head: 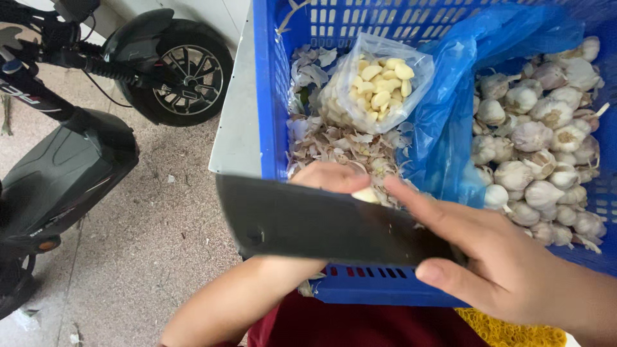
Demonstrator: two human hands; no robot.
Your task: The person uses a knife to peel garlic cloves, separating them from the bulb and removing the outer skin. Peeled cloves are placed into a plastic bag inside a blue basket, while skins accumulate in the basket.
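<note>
My right hand [508, 263] grips a broad dark cleaver [321, 222] held flat over the near edge of a blue plastic crate [267, 96]. My left hand [331, 177] reaches under and behind the blade and pinches a pale garlic clove [366, 195] at the blade's top edge. Loose garlic skins [340, 144] lie in the crate under the hands. A clear bag of peeled cloves [379, 83] sits beyond them.
Whole garlic bulbs [546, 141] fill a blue plastic bag [450, 109] in the crate's right half. A dark scooter [71, 154] stands on the concrete floor at left. A yellow mesh [508, 331] shows below the crate.
</note>
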